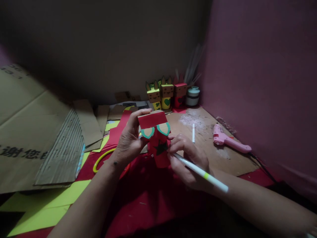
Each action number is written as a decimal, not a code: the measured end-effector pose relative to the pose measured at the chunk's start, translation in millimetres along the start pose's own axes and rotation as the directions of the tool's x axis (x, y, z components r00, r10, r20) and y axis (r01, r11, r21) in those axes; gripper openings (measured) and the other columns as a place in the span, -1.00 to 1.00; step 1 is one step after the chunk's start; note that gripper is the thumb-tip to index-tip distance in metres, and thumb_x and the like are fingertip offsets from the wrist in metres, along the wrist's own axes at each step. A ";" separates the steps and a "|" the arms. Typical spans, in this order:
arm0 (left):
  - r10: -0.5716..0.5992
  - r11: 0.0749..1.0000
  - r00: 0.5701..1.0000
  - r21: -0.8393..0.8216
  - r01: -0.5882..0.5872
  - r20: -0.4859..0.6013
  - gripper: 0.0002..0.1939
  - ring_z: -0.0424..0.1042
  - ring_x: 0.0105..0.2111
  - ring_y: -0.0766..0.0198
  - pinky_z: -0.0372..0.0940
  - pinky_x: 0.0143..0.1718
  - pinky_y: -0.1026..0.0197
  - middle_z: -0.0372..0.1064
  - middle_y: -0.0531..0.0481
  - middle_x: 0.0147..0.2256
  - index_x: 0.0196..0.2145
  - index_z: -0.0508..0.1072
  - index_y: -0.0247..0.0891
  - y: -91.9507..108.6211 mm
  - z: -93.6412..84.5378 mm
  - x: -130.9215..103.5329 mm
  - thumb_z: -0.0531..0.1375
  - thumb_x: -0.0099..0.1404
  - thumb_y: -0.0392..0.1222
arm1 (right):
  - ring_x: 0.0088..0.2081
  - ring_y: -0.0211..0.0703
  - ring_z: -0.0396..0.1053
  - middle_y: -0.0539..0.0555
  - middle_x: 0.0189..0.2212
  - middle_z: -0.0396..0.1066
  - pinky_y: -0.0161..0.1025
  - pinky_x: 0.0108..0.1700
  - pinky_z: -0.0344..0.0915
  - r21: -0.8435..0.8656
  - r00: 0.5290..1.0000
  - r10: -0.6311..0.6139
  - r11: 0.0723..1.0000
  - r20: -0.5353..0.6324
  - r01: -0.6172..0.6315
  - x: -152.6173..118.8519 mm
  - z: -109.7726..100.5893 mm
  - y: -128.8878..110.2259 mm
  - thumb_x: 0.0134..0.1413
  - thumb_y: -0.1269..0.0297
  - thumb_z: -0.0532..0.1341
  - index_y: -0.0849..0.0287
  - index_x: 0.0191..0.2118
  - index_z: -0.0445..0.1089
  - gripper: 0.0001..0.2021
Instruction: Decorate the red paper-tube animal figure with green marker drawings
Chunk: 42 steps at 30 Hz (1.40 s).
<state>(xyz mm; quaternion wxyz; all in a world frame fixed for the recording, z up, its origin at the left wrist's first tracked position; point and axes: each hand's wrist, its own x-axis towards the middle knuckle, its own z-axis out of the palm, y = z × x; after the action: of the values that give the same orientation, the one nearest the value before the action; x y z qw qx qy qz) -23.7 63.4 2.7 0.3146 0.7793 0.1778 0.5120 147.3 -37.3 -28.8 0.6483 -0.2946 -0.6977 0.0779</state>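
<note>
A red paper figure (162, 161) with a box-shaped head, two green-edged tan ovals and a dark star on its body is at the middle of the view. My left hand (131, 138) grips its head from the left side, fingers over the top and thumb below. In my right hand (187, 158) is a white marker (213, 180) with a yellow-green band, its back end pointing down to the right. The marker's front end is hidden by my fingers, beside the star.
Behind stand several finished box-headed figures (167, 96) and a lidded jar (192, 96). A pink glue gun (230, 140) and white cap (193, 133) lie on a board (232, 165). Cardboard (22, 122), yellow paper (49, 211) and yellow-handled scissors (97, 162) are left.
</note>
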 end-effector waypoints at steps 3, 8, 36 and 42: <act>0.003 1.000 1.000 -0.019 -0.003 -0.002 -0.40 0.49 0.11 0.19 0.41 0.14 0.21 0.46 -0.03 0.17 0.13 0.41 -0.03 -3.3 0.5 0.2 0.48 0.18 -0.25 | -0.31 -0.15 0.38 -0.02 -0.39 0.35 0.03 -0.01 0.46 0.013 1.000 0.012 1.000 -0.013 -0.012 -2.3 -0.6 1.1 0.11 0.60 0.19 0.08 -0.23 0.33 -0.77; -0.035 0.999 0.999 0.007 0.035 -0.014 -0.41 0.50 0.09 0.15 0.41 0.17 0.14 0.45 -0.07 0.17 0.13 0.40 -0.06 -1.4 2.8 -1.5 0.48 0.18 -0.20 | -0.33 -0.16 0.37 -0.02 -0.40 0.34 0.02 -0.02 0.45 0.026 1.000 0.017 1.000 -0.011 -0.016 -2.8 -0.3 1.4 0.10 0.60 0.19 0.09 -0.24 0.33 -0.77; -0.049 0.996 0.999 0.073 0.050 -0.018 -0.44 0.49 0.13 0.04 0.45 0.15 0.04 0.43 -0.13 0.18 0.10 0.38 -0.07 1.9 0.9 -2.2 0.46 0.20 -0.09 | -0.30 -0.13 0.42 -0.02 -0.38 0.37 0.05 0.01 0.47 0.031 0.995 0.093 0.995 -0.036 -0.092 -6.2 -1.7 -0.6 0.11 0.56 0.20 0.06 -0.22 0.36 -0.78; -0.052 0.997 0.999 0.051 0.053 -0.017 -0.45 0.49 0.13 0.05 0.45 0.15 0.05 0.47 -0.11 0.14 0.10 0.38 -0.08 2.6 1.9 -2.0 0.45 0.22 -0.07 | -0.33 -0.17 0.40 -0.04 -0.40 0.33 -0.01 -0.02 0.47 0.018 0.999 0.028 0.999 -0.018 -0.028 -3.1 -0.8 -2.0 0.11 0.58 0.19 0.06 -0.20 0.34 -0.76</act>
<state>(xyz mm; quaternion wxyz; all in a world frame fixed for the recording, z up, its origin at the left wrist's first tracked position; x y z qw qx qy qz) -23.0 59.7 2.5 0.3064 0.7781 0.2137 0.5050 147.4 -40.7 -30.3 0.6561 -0.2995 -0.6867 0.0904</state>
